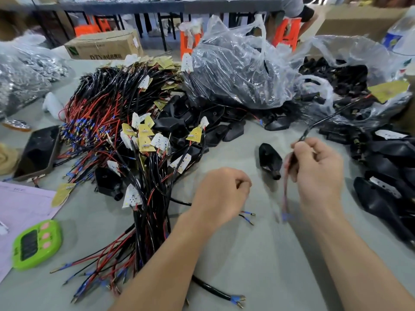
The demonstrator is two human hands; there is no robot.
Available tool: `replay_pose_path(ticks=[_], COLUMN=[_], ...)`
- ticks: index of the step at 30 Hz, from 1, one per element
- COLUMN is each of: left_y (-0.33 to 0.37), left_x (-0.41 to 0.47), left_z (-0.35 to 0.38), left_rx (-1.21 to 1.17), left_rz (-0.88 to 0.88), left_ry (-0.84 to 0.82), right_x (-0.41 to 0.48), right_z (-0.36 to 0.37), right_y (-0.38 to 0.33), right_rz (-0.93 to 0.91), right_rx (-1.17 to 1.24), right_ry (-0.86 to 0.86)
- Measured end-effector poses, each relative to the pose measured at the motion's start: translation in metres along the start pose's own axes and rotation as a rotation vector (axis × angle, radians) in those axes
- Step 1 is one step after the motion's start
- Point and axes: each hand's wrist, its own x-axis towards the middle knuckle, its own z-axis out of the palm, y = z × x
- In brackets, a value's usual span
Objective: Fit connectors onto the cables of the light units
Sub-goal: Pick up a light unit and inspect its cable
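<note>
Cables [107,113] heaped across the left half of the tabletop [258,254]: black and red, tipped blue and brass. Small boards [143,135] among them: yellow or white, the white ones dotted. Housings [269,162] toward the right edge: glossy black. Tabletop: pale grey-green. Timer [37,244] at the near left corner: lime green, pink buttons, dark display. Paper sheet [20,209] beside it: lilac. Bags [242,63] at the far edge: clear.

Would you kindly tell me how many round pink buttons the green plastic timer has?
3, in a column on the green plastic timer, right of its dark display: upper button, middle button, lower button. None seems hidden.
</note>
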Motion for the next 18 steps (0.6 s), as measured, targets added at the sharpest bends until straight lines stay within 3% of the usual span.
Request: replay_pose_path(ticks=[3, 7, 10, 13, 15, 18], left_y=[0.000, 0.006, 0.016, 0.017, 0.015, 0.008], left_x=[-0.001, 0.007, 0.023, 0.029, 0.027, 0.022], left_z=[0.001, -0.004, -0.011, -0.002, 0.007, 0.012], left_rx=[-0.005, 0.087, 0.124, -0.077, -0.112, -0.110], left_rz=[-0.020, -0.055, -0.105, -0.192, -0.154, -0.108], left_ry=[0.000, -0.151, -0.244, -0.104, 0.005, 0.045], right_x=[0.012, 0.015, 0.013, 0.008, 0.003, -0.007], right_z=[-0.016, -0.020, -0.008, 0.002, 0.009, 0.016], right_y=[0.005, 0.019, 0.021, 0.022, 0.022, 0.024], right_rz=[0.023, 0.118, 0.100, 0.036, -0.026, -0.097], right_rx=[-0.249, -0.589, -0.733, -0.913, -0.986, -0.869], right_ry=[0.129, -0.044, -0.065, -0.107, -0.172, -0.296])
